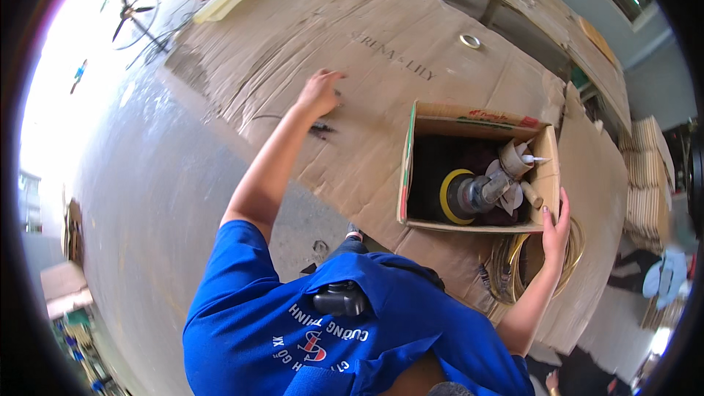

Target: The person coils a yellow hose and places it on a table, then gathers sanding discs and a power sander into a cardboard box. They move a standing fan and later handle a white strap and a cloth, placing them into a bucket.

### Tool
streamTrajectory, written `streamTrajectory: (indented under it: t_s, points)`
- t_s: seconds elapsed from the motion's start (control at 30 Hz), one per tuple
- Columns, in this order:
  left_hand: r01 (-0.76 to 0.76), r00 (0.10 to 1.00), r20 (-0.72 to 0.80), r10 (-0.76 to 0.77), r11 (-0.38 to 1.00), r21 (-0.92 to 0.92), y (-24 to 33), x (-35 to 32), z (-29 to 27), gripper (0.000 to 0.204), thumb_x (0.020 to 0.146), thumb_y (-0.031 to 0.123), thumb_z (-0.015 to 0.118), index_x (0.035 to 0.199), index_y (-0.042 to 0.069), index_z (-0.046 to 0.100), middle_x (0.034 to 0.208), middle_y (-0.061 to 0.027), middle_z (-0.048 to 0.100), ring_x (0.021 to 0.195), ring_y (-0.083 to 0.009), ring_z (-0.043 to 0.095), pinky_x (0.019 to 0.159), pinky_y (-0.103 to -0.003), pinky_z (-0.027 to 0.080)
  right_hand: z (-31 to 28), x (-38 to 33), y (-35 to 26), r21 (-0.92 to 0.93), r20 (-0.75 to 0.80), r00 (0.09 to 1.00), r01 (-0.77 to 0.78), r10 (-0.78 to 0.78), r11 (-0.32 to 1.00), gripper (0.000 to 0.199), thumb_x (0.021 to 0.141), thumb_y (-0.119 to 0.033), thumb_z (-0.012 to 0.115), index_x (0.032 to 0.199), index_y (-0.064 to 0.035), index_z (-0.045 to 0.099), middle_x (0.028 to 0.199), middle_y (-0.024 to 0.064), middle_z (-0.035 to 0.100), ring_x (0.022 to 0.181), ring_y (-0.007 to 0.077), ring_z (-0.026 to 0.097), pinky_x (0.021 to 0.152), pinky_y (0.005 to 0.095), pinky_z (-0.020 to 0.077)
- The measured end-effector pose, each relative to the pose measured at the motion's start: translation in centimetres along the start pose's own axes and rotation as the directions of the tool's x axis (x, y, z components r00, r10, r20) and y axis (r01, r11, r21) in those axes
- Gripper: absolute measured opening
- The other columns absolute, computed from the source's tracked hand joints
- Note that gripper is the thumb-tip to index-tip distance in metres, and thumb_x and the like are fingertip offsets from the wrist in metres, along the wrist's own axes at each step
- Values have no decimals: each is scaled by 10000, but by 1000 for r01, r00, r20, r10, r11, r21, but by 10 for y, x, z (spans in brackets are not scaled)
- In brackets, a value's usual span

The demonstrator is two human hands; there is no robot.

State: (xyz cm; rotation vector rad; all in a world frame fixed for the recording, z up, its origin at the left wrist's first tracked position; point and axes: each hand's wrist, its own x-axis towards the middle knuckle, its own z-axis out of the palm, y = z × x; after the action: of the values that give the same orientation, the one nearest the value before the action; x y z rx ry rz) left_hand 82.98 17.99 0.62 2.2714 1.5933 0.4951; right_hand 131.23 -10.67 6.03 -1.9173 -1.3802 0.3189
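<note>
Head view, looking down; left hand (320, 93) lies palm down on the flattened cardboard sheet (381, 51), fingers spread, holding nothing; small dark object (320, 129) sits on the sheet just beside that wrist; right hand (555, 227) rests open against the near right corner of the open cardboard box (425, 121), fingers extended, not closed round it; box stands on the sheet and contains a power sander with yellow pad (462, 195) and white tubes (517, 158); coiled hose (510, 271) lies just beside the box under the right forearm; tape roll (470, 41) lies farther off.
</note>
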Motion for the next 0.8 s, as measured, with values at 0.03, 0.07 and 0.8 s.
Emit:
streamTrajectory:
  t_s: [0.03,0.07,0.8]
  points:
    - [130,980,120,-159,967,220,-31,15,12,603,681,129,677,1256,185,504,1309,-142,450,1185,-322,441,963,-395,391,2,1,-7,-46,-24,1000,-14,12,999,512,832,-73,559,1313,-37,386,1305,168,444,1207,304,423,1011,374,323]
    - [212,956,144,-257,939,272,-55,25,29,667,714,142,628,1330,277,409,1440,-160,247,1298,-372,272,1036,-421,310,1,-1,-17,-103,-76,991,-117,109,988,515,824,-82,575,1304,-34,396,1298,169,450,1201,309,426,1010,378,324]
    - [-10,888,273,371,607,-794,103,44,-79,515,715,154,698,1143,-42,488,896,-59,614,813,-139,566,736,-276,462,87,66,-34,-575,128,975,-75,180,814,121,774,-161,604,830,-61,567,820,157,627,813,341,600,694,453,456]
